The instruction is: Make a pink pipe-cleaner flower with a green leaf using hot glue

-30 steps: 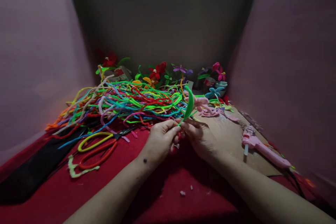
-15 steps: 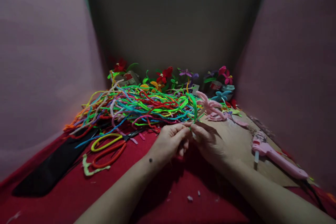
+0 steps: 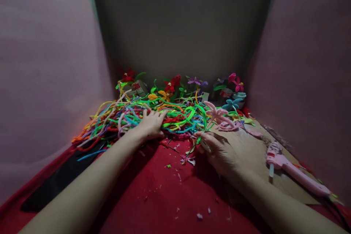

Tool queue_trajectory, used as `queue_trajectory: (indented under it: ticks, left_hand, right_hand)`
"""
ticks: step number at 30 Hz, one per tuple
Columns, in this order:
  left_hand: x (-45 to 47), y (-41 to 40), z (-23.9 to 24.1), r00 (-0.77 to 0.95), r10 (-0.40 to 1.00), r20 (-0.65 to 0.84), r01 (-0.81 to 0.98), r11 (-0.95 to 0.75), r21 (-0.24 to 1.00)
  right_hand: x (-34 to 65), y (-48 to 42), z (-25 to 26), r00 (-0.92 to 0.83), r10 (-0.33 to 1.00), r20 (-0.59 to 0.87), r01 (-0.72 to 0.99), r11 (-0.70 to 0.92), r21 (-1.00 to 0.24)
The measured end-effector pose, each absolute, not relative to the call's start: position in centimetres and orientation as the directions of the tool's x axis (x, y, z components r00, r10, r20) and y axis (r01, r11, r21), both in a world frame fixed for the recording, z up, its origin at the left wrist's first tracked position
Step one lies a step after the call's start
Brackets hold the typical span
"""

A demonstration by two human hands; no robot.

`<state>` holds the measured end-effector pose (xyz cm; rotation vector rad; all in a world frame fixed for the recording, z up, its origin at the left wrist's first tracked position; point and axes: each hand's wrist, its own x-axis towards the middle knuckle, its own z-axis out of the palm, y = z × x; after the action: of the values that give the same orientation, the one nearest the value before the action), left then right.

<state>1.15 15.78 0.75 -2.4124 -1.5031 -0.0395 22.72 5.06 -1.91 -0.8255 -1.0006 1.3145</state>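
Observation:
My left hand [image 3: 152, 122] reaches onto the front of a heap of coloured pipe cleaners [image 3: 181, 119], its fingers spread and pressing on the strands. Closed in a pinch, my right hand [image 3: 216, 148] holds the lower stem of a pink pipe-cleaner flower [image 3: 216, 111]. A green pipe cleaner [image 3: 203, 115] curves up beside that stem, and green twists show at the fingertips. Part of what the right fingers grip is hidden. Beneath my left forearm, the scissors seen earlier are covered.
A pink glue gun [image 3: 298, 175] lies on a cardboard sheet [image 3: 249, 153] at right. Finished flowers [image 3: 171, 84] and a small jar [image 3: 239, 97] stand along the back. A black flat object [image 3: 55, 182] lies at left; scraps [image 3: 199, 216] dot the red cloth [image 3: 153, 204].
My left hand has let go of the stem and moved left and forward onto the pipe-cleaner heap, its fingers opening. My right hand keeps its pinch in nearly the same place.

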Motion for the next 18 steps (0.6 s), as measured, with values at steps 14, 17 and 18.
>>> queue_trajectory:
  ticks: [14, 17, 18]
  left_hand:
    - [1.2, 9.8, -2.9, 0.548, 0.774, 0.316, 0.808, -0.393, -0.439]
    - [1.4, 9.3, -2.9, 0.541, 0.783, 0.308, 0.813, -0.393, -0.428]
    - [1.4, 9.1, -2.9, 0.539, 0.786, 0.304, 0.815, -0.395, -0.423]
  right_hand:
    - [22.8, 5.4, -2.9, -0.012, 0.994, 0.112, -0.36, 0.101, -0.927]
    - [22.8, 5.2, -2.5, -0.011, 0.994, 0.106, -0.354, 0.095, -0.931]
    - [22.8, 5.2, -2.4, -0.016, 0.994, 0.105, -0.353, 0.093, -0.931]
